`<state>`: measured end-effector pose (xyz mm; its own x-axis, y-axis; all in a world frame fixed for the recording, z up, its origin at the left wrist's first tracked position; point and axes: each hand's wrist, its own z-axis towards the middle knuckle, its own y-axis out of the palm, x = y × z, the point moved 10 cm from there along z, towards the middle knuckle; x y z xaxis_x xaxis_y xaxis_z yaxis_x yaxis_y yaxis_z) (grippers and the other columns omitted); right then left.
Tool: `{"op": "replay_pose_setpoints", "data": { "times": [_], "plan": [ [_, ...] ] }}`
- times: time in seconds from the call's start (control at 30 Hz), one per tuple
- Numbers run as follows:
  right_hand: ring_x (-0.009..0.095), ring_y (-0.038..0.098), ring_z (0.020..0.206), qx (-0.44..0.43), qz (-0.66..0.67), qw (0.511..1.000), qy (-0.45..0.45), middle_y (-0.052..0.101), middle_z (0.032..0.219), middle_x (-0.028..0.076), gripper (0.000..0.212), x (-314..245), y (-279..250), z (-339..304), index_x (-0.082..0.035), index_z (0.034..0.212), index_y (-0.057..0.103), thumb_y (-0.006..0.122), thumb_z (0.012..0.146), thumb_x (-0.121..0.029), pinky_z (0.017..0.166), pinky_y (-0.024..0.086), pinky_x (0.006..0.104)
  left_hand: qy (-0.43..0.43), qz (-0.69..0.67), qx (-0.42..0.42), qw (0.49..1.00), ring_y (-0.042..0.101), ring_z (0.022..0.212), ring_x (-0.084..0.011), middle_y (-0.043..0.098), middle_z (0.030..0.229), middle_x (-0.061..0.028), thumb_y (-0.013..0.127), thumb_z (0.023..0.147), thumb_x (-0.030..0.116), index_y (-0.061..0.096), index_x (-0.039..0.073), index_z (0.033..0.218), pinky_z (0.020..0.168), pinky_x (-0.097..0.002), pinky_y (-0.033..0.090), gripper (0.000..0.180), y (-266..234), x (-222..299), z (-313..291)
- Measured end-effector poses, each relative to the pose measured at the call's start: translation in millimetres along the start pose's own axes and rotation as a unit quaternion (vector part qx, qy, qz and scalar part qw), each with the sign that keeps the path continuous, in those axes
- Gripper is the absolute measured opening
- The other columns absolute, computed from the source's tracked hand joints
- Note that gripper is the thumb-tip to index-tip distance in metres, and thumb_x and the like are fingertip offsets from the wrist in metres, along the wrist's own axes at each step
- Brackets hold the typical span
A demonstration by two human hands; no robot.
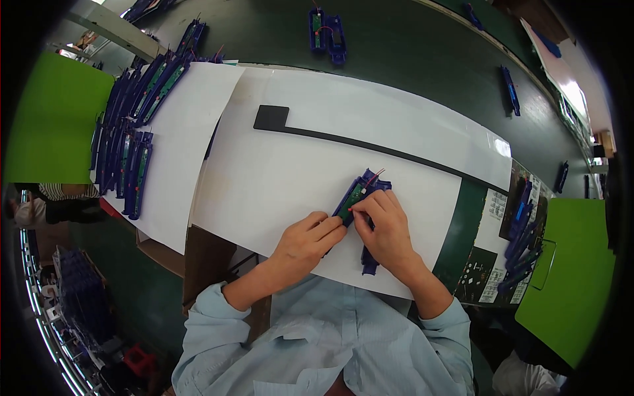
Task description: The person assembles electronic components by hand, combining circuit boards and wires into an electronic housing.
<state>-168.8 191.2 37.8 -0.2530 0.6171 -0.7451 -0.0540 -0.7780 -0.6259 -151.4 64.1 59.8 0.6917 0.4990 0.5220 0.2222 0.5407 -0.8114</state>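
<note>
In front of me, on the white sheet, lies a blue plastic housing in two long halves. One half (356, 193) carries a green circuit board (351, 202), and thin red and dark wires (376, 177) stick out at its far end. The fingers of my left hand (305, 243) are closed on the near end of that half. My right hand (385, 228) pinches at the board, where a bit of red wire (351, 210) shows at the fingertips. Beneath the right hand is the other half (369, 262), mostly hidden.
Many blue housings with boards (135, 142) are piled at the left, before a green panel (59, 119). More blue parts (522, 234) lie at the right beside another green panel (568, 264). A black L-shaped strip (350, 140) crosses the sheet. An open housing (327, 36) sits farther off.
</note>
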Motion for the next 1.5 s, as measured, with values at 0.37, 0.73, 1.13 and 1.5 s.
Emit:
{"op": "replay_pose_setpoints", "data": {
  "times": [0.37, 0.73, 1.13, 1.5],
  "plan": [
    [0.03, 0.056, 0.086, -0.016, 0.021, 0.999, 0.021, 0.059, 0.091, 0.008, 0.01, 2.3, -4.7, -0.6, -0.006, 0.092, 0.067, 0.072, 0.085, -0.002, 0.073, 0.048, 0.0419, -0.003, -0.041, 0.016, 0.999, 0.066, 0.099, -0.0306, 0.068, 0.108, -0.0113, 0.069, 0.075, -0.009, 0.068, 0.001, 0.1, 0.082, -0.0378, 0.057, 0.027, 3.7, -3.5, -2.0],
    [0.028, 0.057, 0.088, -0.068, -0.065, 0.996, -0.012, 0.057, 0.091, 0.008, 0.009, -20.3, -3.9, -8.4, -0.006, 0.095, 0.071, 0.071, 0.086, -0.005, 0.074, 0.05, 0.0397, -0.16, -0.182, 0.088, 0.966, 0.063, 0.104, -0.0315, 0.054, 0.126, -0.0166, 0.075, 0.081, -0.012, 0.05, 0.002, 0.136, 0.087, -0.038, 0.054, 0.061, 23.0, -18.0, -9.3],
    [0.028, 0.055, 0.087, -0.143, -0.122, 0.981, -0.053, 0.054, 0.091, 0.009, 0.011, -25.8, 4.2, 0.0, -0.003, 0.091, 0.068, 0.065, 0.081, 0.001, 0.073, 0.049, 0.039, -0.19, -0.202, 0.082, 0.957, 0.062, 0.101, -0.0279, 0.055, 0.126, -0.0148, 0.075, 0.083, -0.011, 0.05, 0.001, 0.137, 0.086, -0.0361, 0.054, 0.061, 33.2, -20.4, -11.8],
    [0.029, 0.053, 0.092, -0.204, -0.154, 0.964, -0.078, 0.053, 0.093, 0.012, 0.013, -38.7, 6.1, 3.2, 0.0, 0.093, 0.064, 0.064, 0.08, -0.001, 0.078, 0.048, 0.0387, -0.185, -0.235, 0.083, 0.951, 0.059, 0.111, -0.0411, 0.053, 0.125, -0.0211, 0.071, 0.084, -0.01, 0.048, -0.001, 0.136, 0.091, -0.0434, 0.053, 0.058, 38.2, -18.0, -10.3]
  ]
}}
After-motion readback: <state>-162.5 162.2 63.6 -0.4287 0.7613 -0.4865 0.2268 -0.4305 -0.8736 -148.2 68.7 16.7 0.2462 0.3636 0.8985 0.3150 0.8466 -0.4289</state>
